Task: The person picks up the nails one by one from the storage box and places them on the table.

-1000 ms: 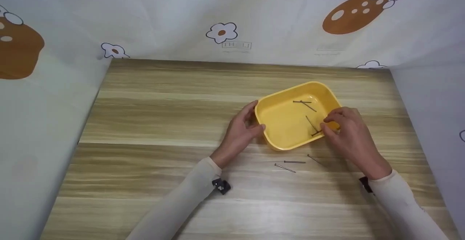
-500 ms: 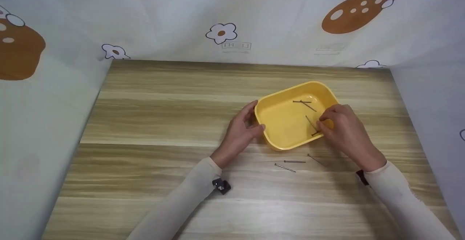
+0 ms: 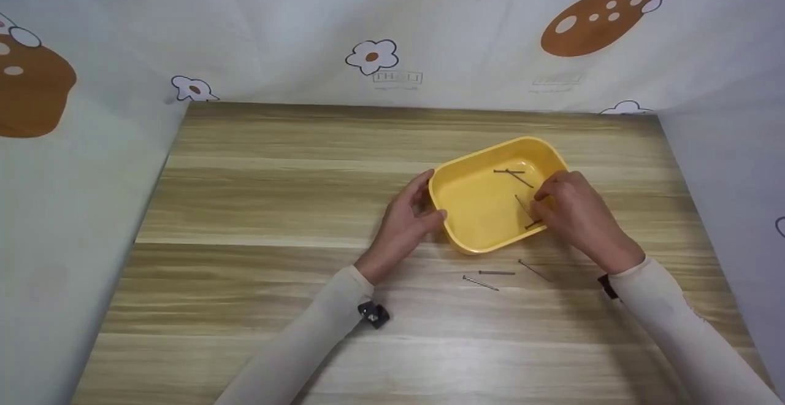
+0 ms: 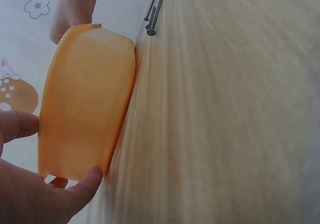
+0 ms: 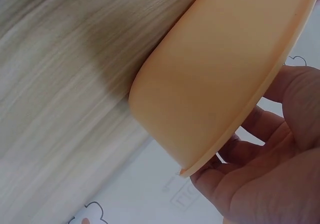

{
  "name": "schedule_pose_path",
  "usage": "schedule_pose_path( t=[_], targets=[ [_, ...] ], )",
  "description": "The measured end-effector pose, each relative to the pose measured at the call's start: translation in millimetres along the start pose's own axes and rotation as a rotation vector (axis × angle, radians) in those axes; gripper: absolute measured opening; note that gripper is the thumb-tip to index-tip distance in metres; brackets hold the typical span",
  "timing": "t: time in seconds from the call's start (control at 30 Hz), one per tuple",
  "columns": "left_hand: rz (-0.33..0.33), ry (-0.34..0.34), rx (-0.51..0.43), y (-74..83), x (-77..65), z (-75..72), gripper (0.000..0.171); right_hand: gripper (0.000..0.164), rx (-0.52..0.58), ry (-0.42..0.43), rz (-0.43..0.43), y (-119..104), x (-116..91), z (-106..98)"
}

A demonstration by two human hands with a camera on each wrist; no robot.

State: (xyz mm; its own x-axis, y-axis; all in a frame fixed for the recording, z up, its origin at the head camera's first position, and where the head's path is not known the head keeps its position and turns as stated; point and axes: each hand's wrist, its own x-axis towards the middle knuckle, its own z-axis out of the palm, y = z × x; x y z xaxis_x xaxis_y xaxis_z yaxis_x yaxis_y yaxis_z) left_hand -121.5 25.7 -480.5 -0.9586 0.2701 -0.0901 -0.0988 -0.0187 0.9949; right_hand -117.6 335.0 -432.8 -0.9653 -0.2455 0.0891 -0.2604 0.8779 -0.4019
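Note:
A yellow plastic tray [image 3: 472, 208] sits at an angle on the table, several nails [image 3: 520, 178] lying inside toward its right end. My left hand [image 3: 405, 221] grips the tray's left end; in the left wrist view the thumb and fingers lie along the outside of the tray wall [image 4: 90, 99]. Over the tray's right edge reaches my right hand [image 3: 579, 218], fingers curled, thumb and index fingertips close together beside the nails in it. Whether a nail is between those fingertips is hidden. The right wrist view shows its bent fingers [image 5: 245, 151] behind the rim.
Three loose nails lie on the wood-grain table in front of the tray: a left one [image 3: 481, 283], a middle one [image 3: 497, 272] and a right one [image 3: 532, 269]. A patterned cloth wall [image 3: 294, 37] stands behind the table, and pale walls flank it.
My right hand has moved left and slightly away from me, farther over the tray's inside. The left hand, the tray and the visible nails keep their places.

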Motion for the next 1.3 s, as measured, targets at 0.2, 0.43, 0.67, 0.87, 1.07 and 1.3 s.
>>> schedule_pose_path(
  t=[0.2, 0.43, 0.67, 0.87, 1.07, 1.3],
  targets=[
    [0.003, -0.003, -0.007, 0.4, -0.1, 0.0, 0.081, 0.012, 0.008, -0.063, 0.035, -2, 7, 2],
    [0.003, -0.006, 0.008, 1.8, -0.6, -0.9, 0.08, 0.013, -0.037, -0.111, 0.058, -3, 14, 2],
    [0.001, -0.004, 0.006, 2.7, -0.7, -0.1, 0.08, 0.023, -0.067, -0.2, 0.07, -2, 24, 2],
    [0.006, 0.0, 0.003, 1.6, -0.6, -0.7, 0.08, 0.026, -0.064, -0.28, 0.087, -1, 28, 2],
    [-0.002, 0.005, 0.022, 0.8, -0.4, -0.9, 0.08, 0.028, -0.055, -0.312, 0.098, -1, 31, 3],
    [0.018, -0.004, 0.014, -0.8, -0.1, -1.6, 0.08, 0.026, -0.072, -0.315, 0.086, -1, 31, 3]
  ],
)
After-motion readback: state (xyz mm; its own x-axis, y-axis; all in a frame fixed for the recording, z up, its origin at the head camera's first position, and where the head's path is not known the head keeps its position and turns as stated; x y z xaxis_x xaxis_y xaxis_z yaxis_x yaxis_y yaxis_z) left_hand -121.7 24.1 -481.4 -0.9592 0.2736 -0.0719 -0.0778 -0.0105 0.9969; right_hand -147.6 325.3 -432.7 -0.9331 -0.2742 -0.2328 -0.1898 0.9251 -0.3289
